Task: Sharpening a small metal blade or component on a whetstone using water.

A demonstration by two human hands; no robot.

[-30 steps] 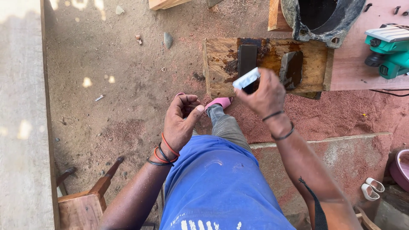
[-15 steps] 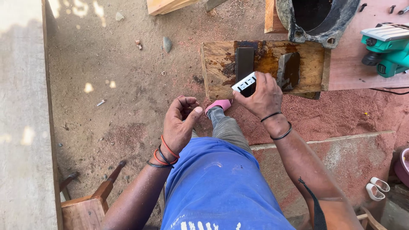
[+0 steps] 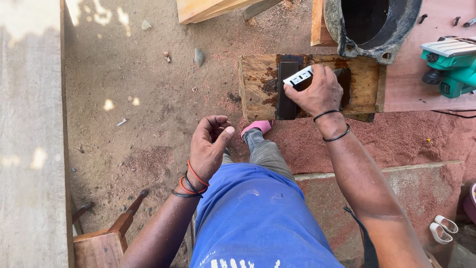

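My right hand (image 3: 317,92) grips a small white and dark block-shaped tool (image 3: 299,76) and holds it over a wet wooden board (image 3: 258,84) on the ground. A long dark stone (image 3: 285,97) lies on that board just left of the hand, and a second dark piece (image 3: 344,79) is partly hidden behind my fingers. My left hand (image 3: 209,146) hovers near my knee with fingers curled and thumb out, holding nothing. Red and black bands circle its wrist. My leg in grey trousers ends in a pink sandal (image 3: 258,127) at the board's near edge.
A teal electric planer (image 3: 448,67) sits on a reddish board at the right. A black rubber bucket (image 3: 372,25) stands behind the wet board. Timber (image 3: 213,9) lies at the top. A wooden stool (image 3: 106,238) is at lower left, a concrete wall (image 3: 29,149) along the left.
My right hand has carried the white tool forward from above my knee to the wet board. My left hand has stayed near the knee and its fingers have loosened.
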